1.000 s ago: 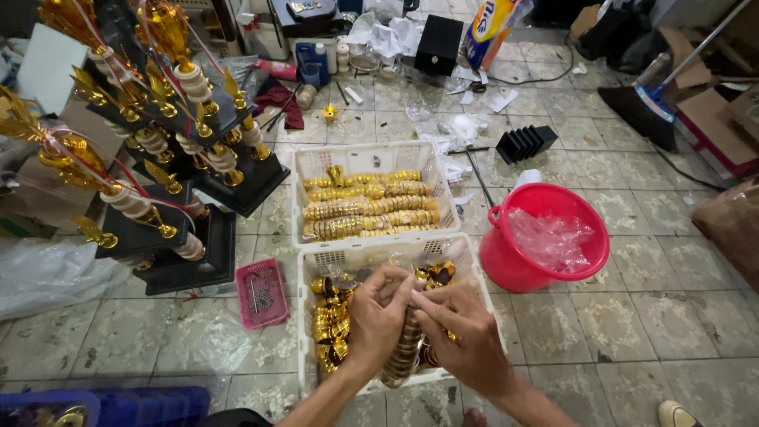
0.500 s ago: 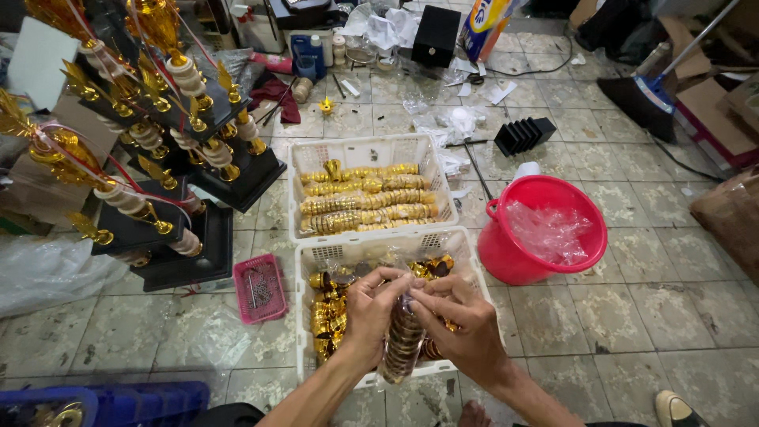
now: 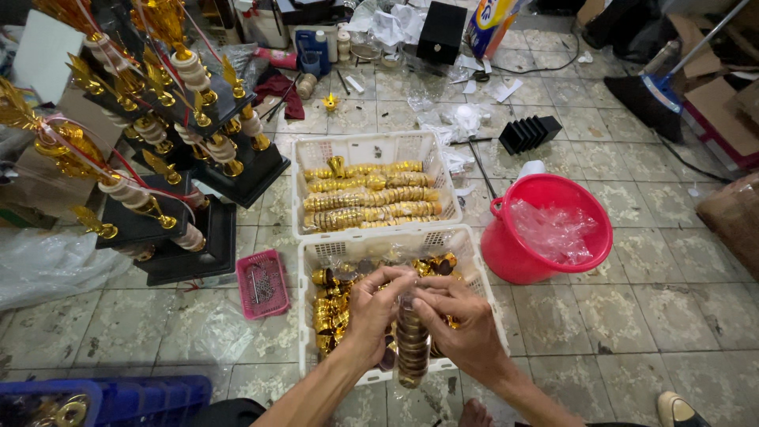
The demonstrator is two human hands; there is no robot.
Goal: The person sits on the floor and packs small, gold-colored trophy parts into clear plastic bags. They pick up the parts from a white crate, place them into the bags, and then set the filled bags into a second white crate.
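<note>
Gold plastic cup pieces, stacked in a column (image 3: 412,344), gripped between left hand (image 3: 373,310) and right hand (image 3: 466,324) over near white basket (image 3: 316,261) of loose pieces. Far white basket (image 3: 304,162) already lined with finished rows; seemingly about halfway.

Upright stack of gold caps (image 3: 412,348)

Bright, even overhead light, soft shadows, sharp centre, wide-angle bending at the edges.

Red bucket (image 3: 545,229) w/ plastic, pink mini basket (image 3: 262,283), black-base trophies (image 3: 182,150), blue crate (image 3: 118,395)
</note>
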